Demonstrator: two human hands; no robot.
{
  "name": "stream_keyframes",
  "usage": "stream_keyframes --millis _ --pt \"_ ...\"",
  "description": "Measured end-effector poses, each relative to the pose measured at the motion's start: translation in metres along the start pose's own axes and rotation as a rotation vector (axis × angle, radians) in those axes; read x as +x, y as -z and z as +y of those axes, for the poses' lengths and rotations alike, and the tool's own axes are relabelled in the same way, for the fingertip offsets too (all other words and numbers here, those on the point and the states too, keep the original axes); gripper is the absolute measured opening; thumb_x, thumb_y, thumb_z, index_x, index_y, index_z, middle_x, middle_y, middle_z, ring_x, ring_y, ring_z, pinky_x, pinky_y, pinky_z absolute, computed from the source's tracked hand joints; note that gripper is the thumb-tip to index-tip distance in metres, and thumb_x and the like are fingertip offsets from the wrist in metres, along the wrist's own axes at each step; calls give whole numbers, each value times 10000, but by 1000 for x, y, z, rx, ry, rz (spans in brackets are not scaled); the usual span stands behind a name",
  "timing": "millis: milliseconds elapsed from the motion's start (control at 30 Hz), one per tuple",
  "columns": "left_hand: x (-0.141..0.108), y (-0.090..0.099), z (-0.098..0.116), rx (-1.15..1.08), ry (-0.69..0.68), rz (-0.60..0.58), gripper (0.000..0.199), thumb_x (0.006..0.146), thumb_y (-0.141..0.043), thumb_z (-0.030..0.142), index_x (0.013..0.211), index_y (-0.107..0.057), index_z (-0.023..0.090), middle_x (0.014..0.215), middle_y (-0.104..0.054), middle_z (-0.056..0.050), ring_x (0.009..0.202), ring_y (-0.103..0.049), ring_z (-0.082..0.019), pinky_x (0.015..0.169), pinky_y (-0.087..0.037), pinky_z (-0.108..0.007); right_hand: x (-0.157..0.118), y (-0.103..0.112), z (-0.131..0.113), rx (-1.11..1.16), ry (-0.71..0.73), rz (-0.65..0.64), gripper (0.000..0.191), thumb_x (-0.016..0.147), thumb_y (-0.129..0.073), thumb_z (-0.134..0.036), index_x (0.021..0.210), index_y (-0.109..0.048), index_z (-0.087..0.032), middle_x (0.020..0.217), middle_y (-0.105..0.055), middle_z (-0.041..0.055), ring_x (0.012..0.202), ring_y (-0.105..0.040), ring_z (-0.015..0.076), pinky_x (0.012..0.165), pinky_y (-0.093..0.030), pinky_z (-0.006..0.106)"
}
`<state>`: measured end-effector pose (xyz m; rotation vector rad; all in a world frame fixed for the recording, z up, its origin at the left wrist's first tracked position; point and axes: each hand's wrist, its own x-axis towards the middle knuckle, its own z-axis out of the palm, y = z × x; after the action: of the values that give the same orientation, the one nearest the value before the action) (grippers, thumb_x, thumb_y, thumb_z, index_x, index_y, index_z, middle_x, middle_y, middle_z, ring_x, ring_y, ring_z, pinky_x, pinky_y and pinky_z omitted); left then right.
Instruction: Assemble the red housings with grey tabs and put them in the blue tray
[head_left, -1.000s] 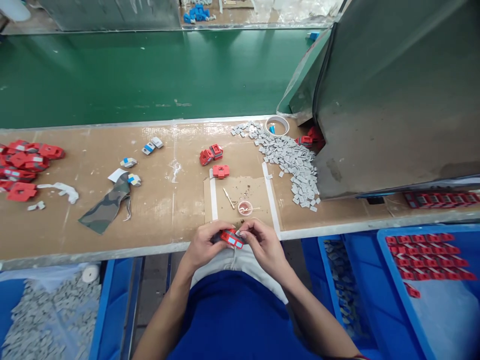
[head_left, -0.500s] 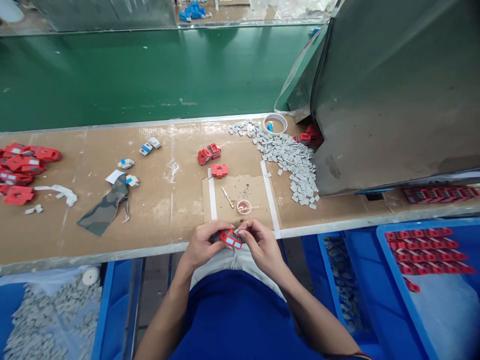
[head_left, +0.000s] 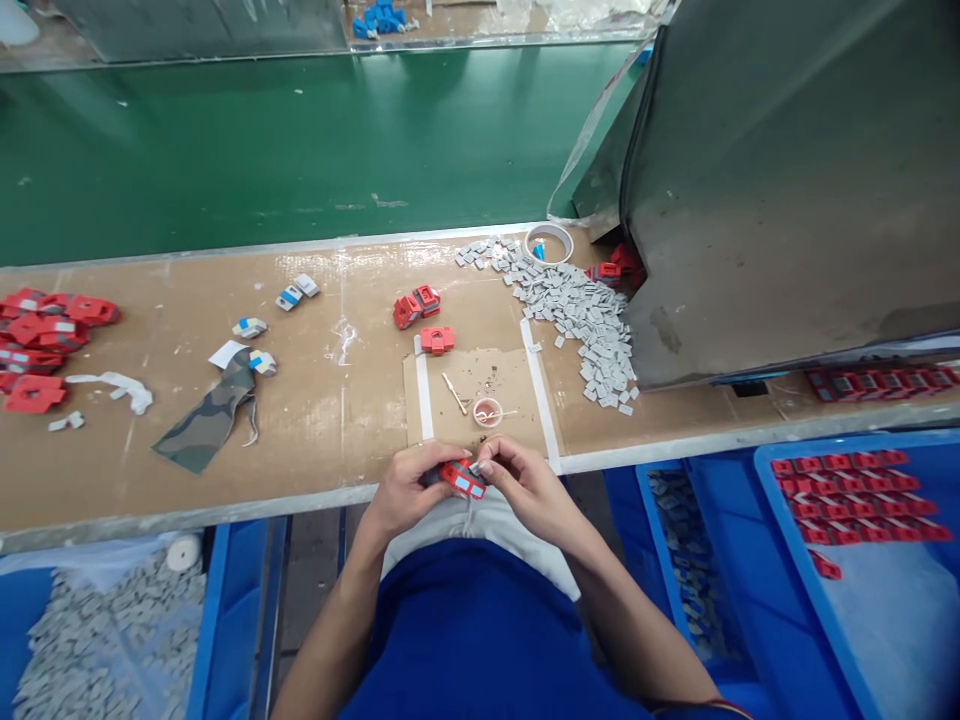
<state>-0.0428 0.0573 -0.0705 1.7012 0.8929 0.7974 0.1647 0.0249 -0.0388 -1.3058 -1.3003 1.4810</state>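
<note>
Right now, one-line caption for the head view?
Two bare hands hold a small red block-shaped part beside a brown cardboard-topped bench.

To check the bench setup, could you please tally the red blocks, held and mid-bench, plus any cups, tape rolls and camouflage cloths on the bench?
Held red block: 1
Loose red blocks: 3
Cup: 1
Tape roll: 1
Camouflage cloth: 1
Total: 7
</note>
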Motion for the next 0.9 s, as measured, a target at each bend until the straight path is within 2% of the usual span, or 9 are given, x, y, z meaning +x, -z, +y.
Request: stream_keyframes --millis 200,333,500,667,900 --pt "2 1 2 16 -4 -26 262 916 -755 378 1102 -770 196 974 -812 -94 847 -734 -206 811 -561 -311 1 10 -5 -103 -23 -81 281 1022 -532 -411 837 -552 -200 827 -586 24 768 -539 165 710 -438 275" --pt "2 1 3 21 -17 -34 269 927 -747 384 1114 -768 192 985 -812 -99 869 -736 -211 848 -561 -324 4 15 -10 -179 -33 -132 224 1025 -513 -344 862 -559 -197 850 -607 27 787 -552 169 721 -430 280" --pt "1 1 3 36 -8 -40 263 929 -743 395 1095 -775 193 963 -812 -96 858 -733 -212 831 -559 -324 11 19 -17 -282 -1 -184 180 1016 -514 -243 847 -559 -200 851 -635 20 793 -564 170 719 -419 277" --pt "1 -1 1 24 -15 -11 260 906 -776 364 1106 -775 199 969 -814 -90 849 -743 -212 805 -565 -311 11 15 -24 -391 40 -109 163 999 -556 -173 840 -576 -204 844 -650 17 783 -597 177 706 -421 280" --pt "-1 -4 1 59 -33 19 215 921 -758 305 1109 -763 200 1040 -817 -99 927 -759 -225 862 -583 -324 -4 0 -21 -621 174 62 180 1035 -547 -176 868 -604 -211 861 -635 40 736 -604 188 675 -419 299"
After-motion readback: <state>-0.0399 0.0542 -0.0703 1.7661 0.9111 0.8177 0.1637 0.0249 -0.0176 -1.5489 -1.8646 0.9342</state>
